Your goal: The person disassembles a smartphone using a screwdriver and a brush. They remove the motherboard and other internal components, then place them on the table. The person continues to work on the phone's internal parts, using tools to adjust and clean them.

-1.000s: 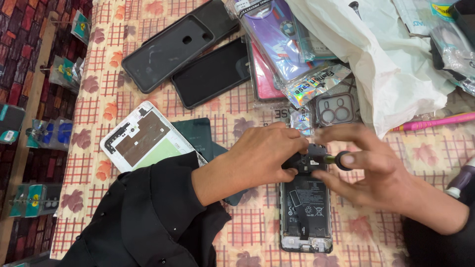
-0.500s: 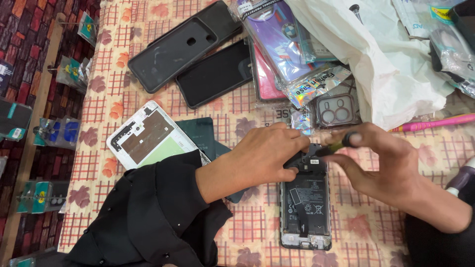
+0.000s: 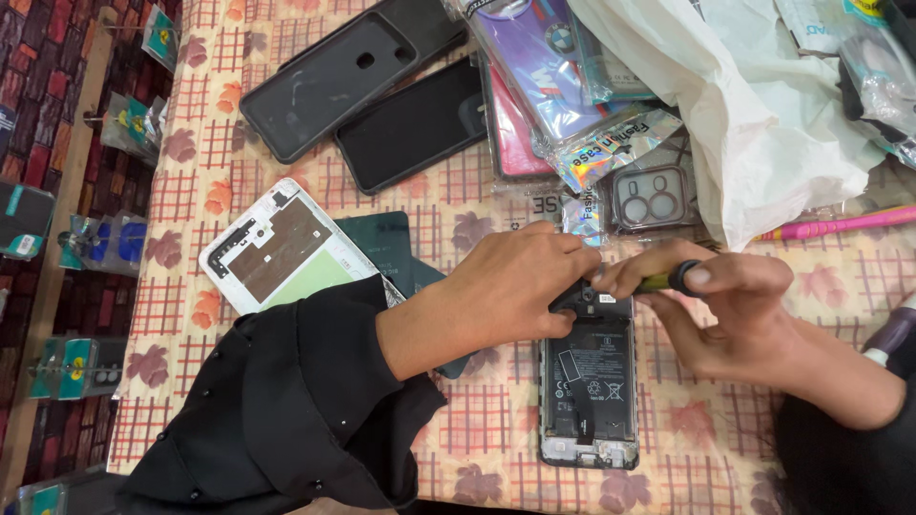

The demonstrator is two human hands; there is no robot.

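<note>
L hand [image 3: 520, 286] steadies opened phone [image 3: 589, 396], R hand [image 3: 730, 296] grips screwdriver [image 3: 668, 279]

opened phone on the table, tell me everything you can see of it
The opened phone with its back cover off lies flat on the checked floral tablecloth, long side running away from the person. A black battery fills its middle inside a pale frame, with darker parts at the bottom end. The left hand presses on its top end, hiding that part. The right hand holds a small black-capped yellow-green screwdriver pointed at the same spot.
</note>
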